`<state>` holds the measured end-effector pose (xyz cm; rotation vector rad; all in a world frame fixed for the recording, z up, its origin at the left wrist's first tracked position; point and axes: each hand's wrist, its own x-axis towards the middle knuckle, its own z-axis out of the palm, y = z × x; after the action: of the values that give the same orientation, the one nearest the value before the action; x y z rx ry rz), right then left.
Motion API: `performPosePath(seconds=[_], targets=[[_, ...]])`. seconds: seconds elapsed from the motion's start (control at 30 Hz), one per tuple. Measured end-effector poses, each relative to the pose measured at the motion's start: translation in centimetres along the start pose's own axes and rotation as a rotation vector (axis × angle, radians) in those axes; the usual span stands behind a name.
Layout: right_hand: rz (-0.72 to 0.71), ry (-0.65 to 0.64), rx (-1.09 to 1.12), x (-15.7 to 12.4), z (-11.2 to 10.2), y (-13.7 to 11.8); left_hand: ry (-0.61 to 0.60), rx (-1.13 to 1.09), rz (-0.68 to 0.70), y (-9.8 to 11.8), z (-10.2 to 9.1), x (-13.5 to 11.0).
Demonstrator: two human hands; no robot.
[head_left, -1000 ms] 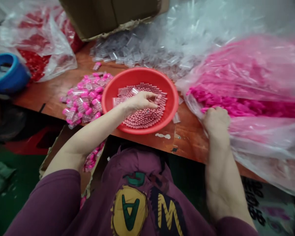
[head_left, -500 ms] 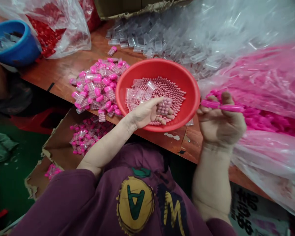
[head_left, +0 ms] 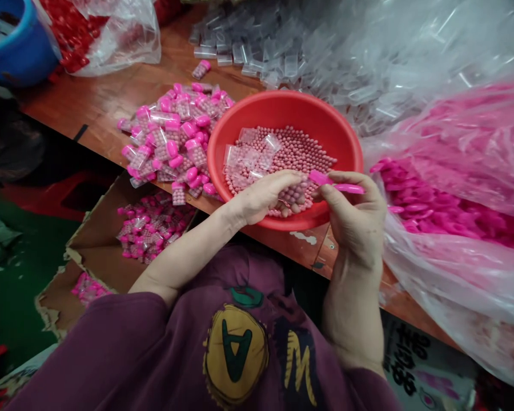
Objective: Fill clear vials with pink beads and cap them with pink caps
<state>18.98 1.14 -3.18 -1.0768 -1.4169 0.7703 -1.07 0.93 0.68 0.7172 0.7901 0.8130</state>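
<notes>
My left hand (head_left: 263, 197) is closed around a small clear container (head_left: 292, 193) packed with pink beads, over the near side of a red basin (head_left: 353, 134). My right hand (head_left: 357, 217) pinches bright pink caps. One pink cap (head_left: 320, 177) is at the container's mouth; whether it is seated I cannot tell. A second pink cap (head_left: 349, 188) lies along the right fingers. Loose pink beads (head_left: 312, 157) and several clear containers (head_left: 248, 157) lie in the basin under my hands.
Left of the basin is a heap of capped, bead-filled containers (head_left: 171, 134). More fill a cardboard box (head_left: 96, 237) below the table edge. Clear containers (head_left: 291, 63) pile up behind. A plastic bag of pink caps (head_left: 445, 205) lies right; a blue basin (head_left: 29, 51) stands far left.
My right hand has moved left from beside the cap bag to the container, bringing the pink caps. My left hand still holds the bead-filled container. The view has shifted slightly.
</notes>
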Motion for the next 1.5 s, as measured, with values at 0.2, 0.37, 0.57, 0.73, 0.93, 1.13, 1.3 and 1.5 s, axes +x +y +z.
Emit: performPosePath(seconds=[0.2,0.37,0.57,0.73,0.93,1.13,1.3,1.5], targets=[[0.018,0.073,-0.077,-0.5,-0.1,-0.5,0.024,0.06,-0.001,0.1,0.1,-0.5],[-0.029,-0.023,-0.104,-0.5,0.2,-2.1,0.005,0.076,0.013,-0.2,0.0,-0.5],[-0.041,-0.056,-0.111,-0.6,-0.9,-2.5,-0.009,0.086,0.014,-0.1,-0.1,-0.7],[-0.145,-0.072,-0.243,-0.9,-0.9,-2.8,-0.014,0.089,0.01,0.2,0.1,-0.8],[-0.082,-0.043,-0.213,-1.2,-0.6,-2.4,-0.007,0.066,0.034,-0.1,0.0,-0.9],[-0.154,-0.126,-0.286,-0.6,-0.6,-2.8,-0.045,0.048,0.056,-0.4,-0.4,-0.8],[-0.145,-0.02,-0.253,-0.5,-0.6,-3.0,-0.051,0.049,0.062,-0.4,-0.3,-0.9],[-0.133,-0.135,-0.314,-0.5,-0.3,-4.2,-0.071,0.056,0.085,-0.5,-0.4,-0.9]])
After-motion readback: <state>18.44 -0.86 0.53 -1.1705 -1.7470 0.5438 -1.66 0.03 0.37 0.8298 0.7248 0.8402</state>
